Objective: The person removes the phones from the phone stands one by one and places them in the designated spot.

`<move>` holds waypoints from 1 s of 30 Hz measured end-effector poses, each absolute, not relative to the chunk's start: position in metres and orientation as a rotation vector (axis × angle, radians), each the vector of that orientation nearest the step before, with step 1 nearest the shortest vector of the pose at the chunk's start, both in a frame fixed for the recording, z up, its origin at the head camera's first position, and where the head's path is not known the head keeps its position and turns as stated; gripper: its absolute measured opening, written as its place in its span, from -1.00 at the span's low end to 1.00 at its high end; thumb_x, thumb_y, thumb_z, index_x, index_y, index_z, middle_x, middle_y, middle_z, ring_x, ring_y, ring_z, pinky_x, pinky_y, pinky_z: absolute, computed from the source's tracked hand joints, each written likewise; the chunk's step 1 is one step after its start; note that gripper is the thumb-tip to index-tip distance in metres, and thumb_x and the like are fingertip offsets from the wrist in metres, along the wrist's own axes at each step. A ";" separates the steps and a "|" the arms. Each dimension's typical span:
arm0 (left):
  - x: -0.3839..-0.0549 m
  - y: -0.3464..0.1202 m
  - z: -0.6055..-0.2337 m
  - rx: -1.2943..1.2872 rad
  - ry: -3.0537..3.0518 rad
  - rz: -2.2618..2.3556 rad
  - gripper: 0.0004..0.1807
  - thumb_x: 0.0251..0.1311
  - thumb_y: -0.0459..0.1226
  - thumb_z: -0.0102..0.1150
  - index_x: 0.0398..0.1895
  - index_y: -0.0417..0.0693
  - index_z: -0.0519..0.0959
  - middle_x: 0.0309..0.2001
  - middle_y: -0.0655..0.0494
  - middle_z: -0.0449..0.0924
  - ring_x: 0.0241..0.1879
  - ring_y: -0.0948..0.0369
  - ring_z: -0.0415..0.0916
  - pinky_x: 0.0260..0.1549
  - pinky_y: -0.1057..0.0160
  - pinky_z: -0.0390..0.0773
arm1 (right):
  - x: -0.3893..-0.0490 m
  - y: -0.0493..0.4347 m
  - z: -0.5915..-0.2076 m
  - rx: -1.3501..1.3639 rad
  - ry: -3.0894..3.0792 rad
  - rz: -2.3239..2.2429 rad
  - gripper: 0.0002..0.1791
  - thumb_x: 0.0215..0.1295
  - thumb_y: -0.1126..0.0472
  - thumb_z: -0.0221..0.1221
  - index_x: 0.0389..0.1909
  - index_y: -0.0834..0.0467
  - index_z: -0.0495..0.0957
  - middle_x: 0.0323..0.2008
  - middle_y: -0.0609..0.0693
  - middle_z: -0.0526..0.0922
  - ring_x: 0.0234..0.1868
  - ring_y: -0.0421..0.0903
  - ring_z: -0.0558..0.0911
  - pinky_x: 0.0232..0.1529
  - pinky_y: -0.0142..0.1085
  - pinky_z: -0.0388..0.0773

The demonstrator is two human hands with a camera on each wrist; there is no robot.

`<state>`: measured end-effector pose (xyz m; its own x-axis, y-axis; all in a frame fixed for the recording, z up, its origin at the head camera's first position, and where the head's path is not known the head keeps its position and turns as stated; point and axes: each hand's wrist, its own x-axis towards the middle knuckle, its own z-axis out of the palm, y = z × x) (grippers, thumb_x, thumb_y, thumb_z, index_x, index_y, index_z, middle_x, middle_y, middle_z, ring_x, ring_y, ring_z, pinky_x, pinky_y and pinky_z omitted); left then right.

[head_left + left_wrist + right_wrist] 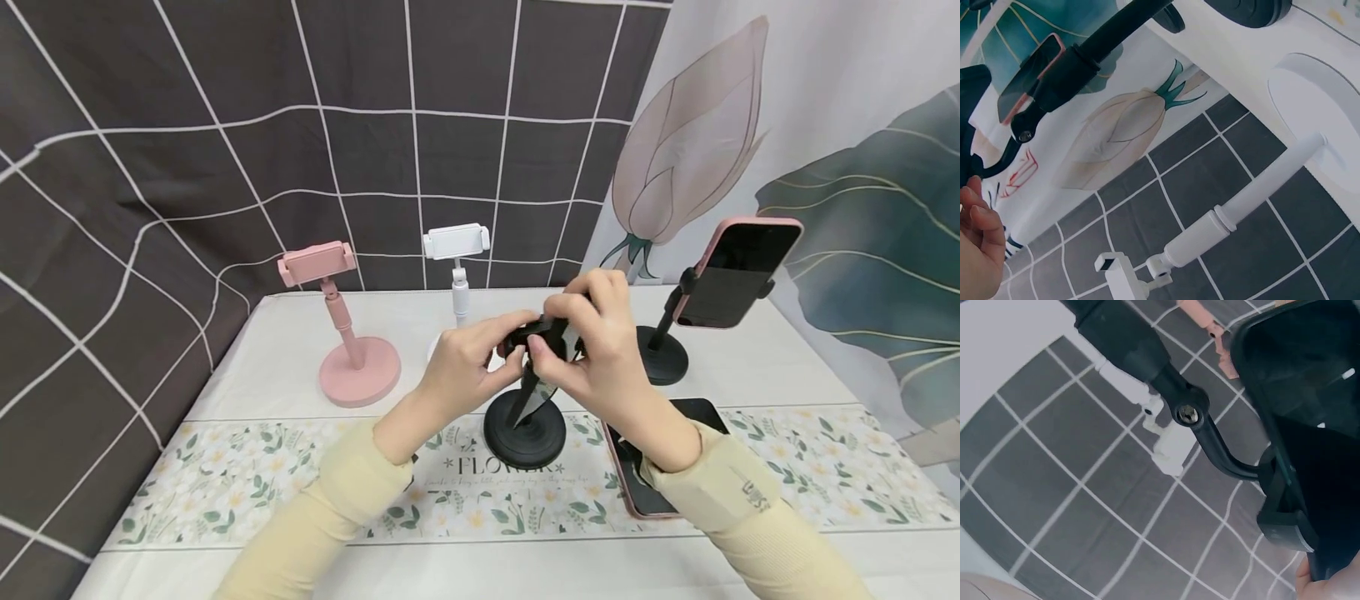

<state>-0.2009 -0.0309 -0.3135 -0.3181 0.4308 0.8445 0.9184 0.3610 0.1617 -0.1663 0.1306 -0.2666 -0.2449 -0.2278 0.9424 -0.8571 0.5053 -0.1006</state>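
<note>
Both hands work at the top of a black phone stand, whose round base [525,442] rests on the table. My left hand [468,358] pinches the stand's black clamp [969,150]. With thumb and fingers my right hand [600,350] grips a dark phone [1310,394] at its edge. In the right wrist view the phone lies against the clamp's lower jaw, the stand's curved arm [1225,450] behind it. The hands cover much of the clamp in the head view, so how firmly the phone is seated cannot be told.
A pink phone stand [360,371] and a white one [456,242] stand behind. Back right, another black stand [662,354] carries a pink-edged phone [738,271]. Beneath my right forearm lies a dark-screened phone [705,412] on the floral cloth [262,475].
</note>
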 end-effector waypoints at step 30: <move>-0.198 0.000 -0.331 -1.088 -1.796 -1.413 -0.73 0.13 -0.36 0.24 -0.09 -0.22 0.58 -0.22 -0.09 0.69 -0.72 0.38 0.10 -0.71 0.47 0.14 | -0.149 0.138 -0.279 1.037 -1.228 0.965 -0.61 0.21 0.07 0.11 -0.57 0.25 0.21 -0.52 0.11 0.21 -0.35 0.01 0.24 -0.26 -0.30 0.16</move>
